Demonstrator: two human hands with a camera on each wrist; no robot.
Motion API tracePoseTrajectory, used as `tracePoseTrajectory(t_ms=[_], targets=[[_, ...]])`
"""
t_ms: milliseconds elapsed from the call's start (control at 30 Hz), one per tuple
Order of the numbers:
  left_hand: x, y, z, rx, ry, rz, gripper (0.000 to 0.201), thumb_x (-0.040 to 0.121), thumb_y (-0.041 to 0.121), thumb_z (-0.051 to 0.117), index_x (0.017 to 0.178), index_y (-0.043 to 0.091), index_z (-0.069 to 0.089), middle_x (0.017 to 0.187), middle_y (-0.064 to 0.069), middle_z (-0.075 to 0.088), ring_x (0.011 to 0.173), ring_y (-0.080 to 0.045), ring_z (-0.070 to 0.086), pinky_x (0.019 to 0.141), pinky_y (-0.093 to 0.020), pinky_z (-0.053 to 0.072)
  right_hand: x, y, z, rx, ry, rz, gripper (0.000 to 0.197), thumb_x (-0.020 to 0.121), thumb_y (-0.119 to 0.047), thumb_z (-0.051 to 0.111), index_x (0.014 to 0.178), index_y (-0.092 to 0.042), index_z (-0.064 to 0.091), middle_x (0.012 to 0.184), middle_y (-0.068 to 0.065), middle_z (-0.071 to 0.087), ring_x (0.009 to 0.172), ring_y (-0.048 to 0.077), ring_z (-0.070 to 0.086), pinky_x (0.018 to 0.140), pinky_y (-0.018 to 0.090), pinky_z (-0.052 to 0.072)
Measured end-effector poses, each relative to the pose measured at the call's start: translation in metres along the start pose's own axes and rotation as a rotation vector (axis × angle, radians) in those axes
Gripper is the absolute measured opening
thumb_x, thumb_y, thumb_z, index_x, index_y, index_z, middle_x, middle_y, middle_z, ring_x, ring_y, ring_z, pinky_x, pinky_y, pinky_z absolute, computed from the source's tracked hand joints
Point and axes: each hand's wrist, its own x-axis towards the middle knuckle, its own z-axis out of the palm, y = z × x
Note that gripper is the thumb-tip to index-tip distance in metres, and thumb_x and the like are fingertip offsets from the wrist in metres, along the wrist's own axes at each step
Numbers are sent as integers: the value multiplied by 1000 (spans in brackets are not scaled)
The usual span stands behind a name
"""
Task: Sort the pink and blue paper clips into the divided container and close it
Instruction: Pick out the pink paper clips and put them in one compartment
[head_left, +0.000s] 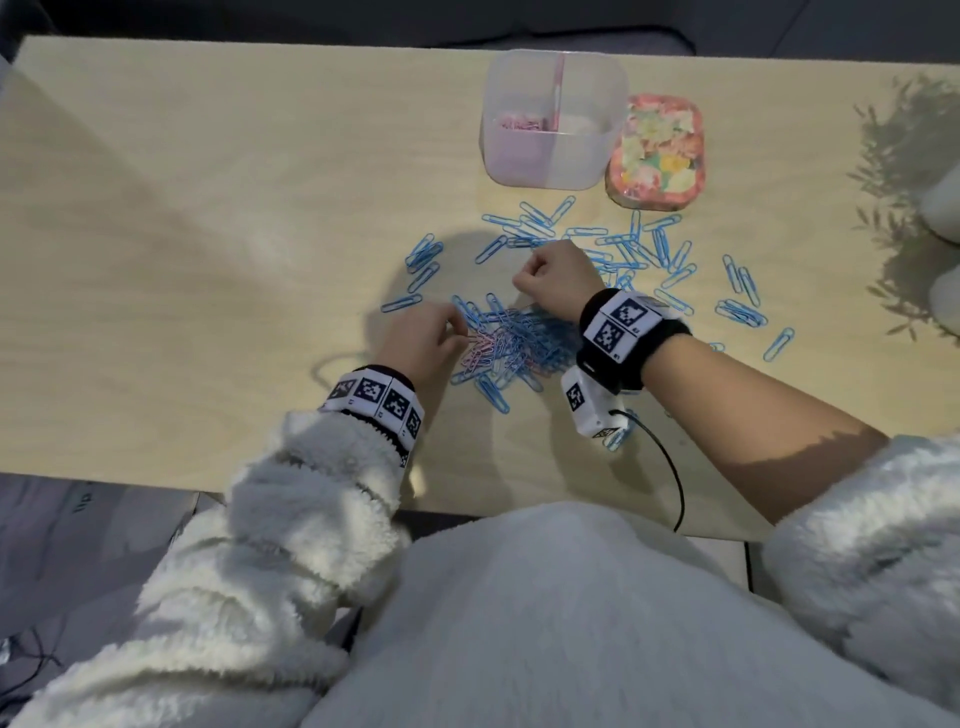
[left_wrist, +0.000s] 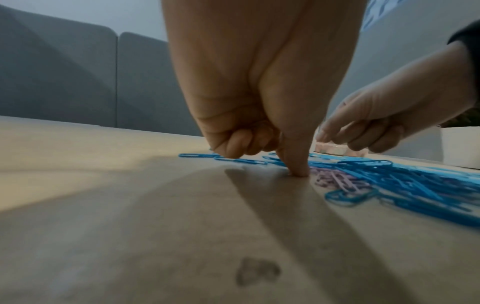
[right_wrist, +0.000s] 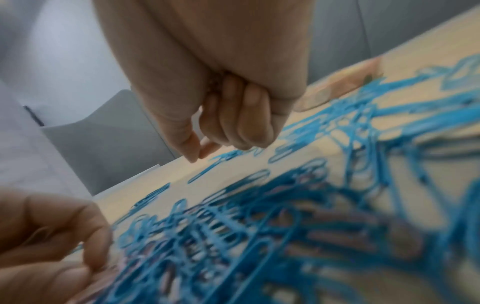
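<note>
A mixed heap of blue paper clips (head_left: 524, 345) and pink paper clips (left_wrist: 337, 181) lies near the table's front. My left hand (head_left: 434, 338) is at the heap's left edge. Its thumb tip (left_wrist: 298, 171) presses on the table, it pinches a pink clip there, and its other fingers are curled. My right hand (head_left: 553, 278) hovers over the heap as a fist, thumb and forefinger tips (right_wrist: 198, 153) together. Something small and speckled is tucked in its palm and looks like pink clips. The clear divided container (head_left: 613, 104) stands open at the back. Pink clips lie in its left compartment.
The floral lid (head_left: 655, 151) lies flat just right of the container. Several loose blue clips (head_left: 670, 249) are strewn between the heap and the lid and out to the right. White objects (head_left: 943, 208) stand at the table's right edge. A black cable (head_left: 670, 467) trails from my right wrist.
</note>
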Motion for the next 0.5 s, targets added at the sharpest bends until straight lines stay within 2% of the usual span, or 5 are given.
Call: tracePoseTrajectory(t_ms=[100,167,300,400,500], targets=[[3,-1,3,-25,-83,-14,1,85,15,57,85,13,58,83,-3,59,77,-19,53,70,-25,41,-4,0,4,-99,-76,-32,18,80,-26,64,82,-8,65,85,5,63,79,18,54,70,29,41],[3,-1,2,-81,-118,-59,11,85,10,54,76,16,51,70,2,57,63,-12,52,55,-11,39,-6,-4,14,-156,-126,-46,26,77,-33,69,88,-10,64,91,3,63,83,19,55,75,30,42],[7,-3,-4,-186,-125,-104,23,89,12,53,67,19,47,61,8,49,53,-4,44,45,-12,35,-1,-12,13,-147,-175,-62,13,81,-16,64,71,-9,66,83,9,68,80,20,61,73,29,44],[8,-11,-13,-466,-148,-139,24,91,14,56,67,19,54,64,2,58,47,-1,55,51,-14,45,3,-6,-2,0,-65,14,20,80,-7,59,61,-13,59,72,4,60,68,17,56,68,27,40],[9,-16,-22,-670,-113,-140,16,88,11,60,73,18,60,70,-2,61,50,4,54,55,-11,46,1,1,-12,-3,91,2,10,81,-10,59,88,-10,66,78,3,54,73,20,52,67,26,37]])
